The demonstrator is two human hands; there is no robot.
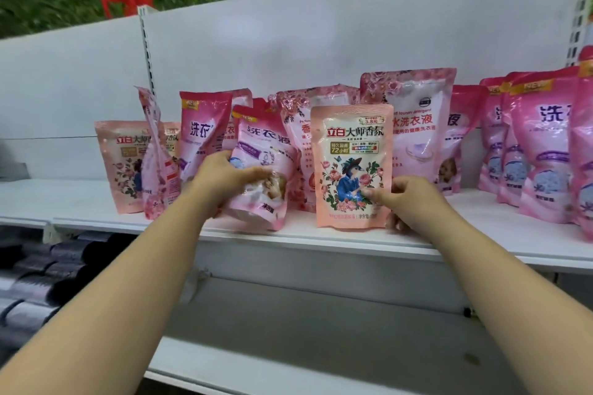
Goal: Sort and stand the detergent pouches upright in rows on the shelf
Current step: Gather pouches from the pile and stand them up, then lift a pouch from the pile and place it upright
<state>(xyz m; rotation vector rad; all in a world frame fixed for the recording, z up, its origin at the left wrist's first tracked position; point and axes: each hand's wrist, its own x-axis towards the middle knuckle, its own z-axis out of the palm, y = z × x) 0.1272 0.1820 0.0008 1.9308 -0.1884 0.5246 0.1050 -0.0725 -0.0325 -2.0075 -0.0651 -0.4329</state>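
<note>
We see our left hand with its grip curled round a pink pouch with purple print, which leans tilted to the left at the front of the white shelf. Our right hand pinches the lower right edge of a peach pouch with a rose picture, thumb on its front, holding it upright with its base at the shelf's front edge. The two pouches stand just beside each other. Behind them a crowded row of pink pouches lines the shelf, among them a tall pale pouch and, far left, a second peach pouch. To the right a group of magenta pouches stands upright together. On a lower level at left lie dark rolls.
</note>
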